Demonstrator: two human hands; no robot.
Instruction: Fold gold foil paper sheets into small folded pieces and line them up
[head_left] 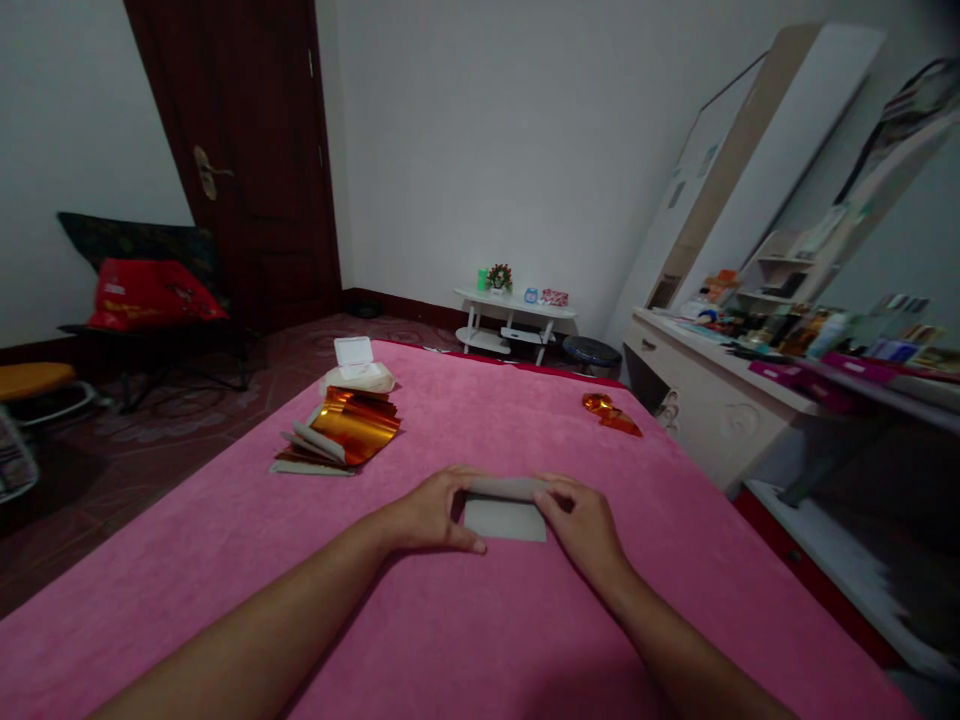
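A grey sheet of paper (504, 520) lies on the pink cloth in front of me, its far edge curled over into a roll. My left hand (439, 512) holds the left end of the roll, with the thumb resting at the sheet's lower left. At the right end, my right hand (577, 508) pinches the roll between thumb and fingers. A stack of orange-gold foil sheets (356, 425) with grey backs sits to the left, partly curled. Beyond it stands an open white box (358, 375). Crumpled orange foil (611, 414) lies at the right.
The pink-covered table (450, 620) fills the foreground. A dresser (720, 400) with bottles stands right, a low white shelf (517, 300) by the back wall. At left are a chair with a red bag (154, 292) and a brown door (247, 150).
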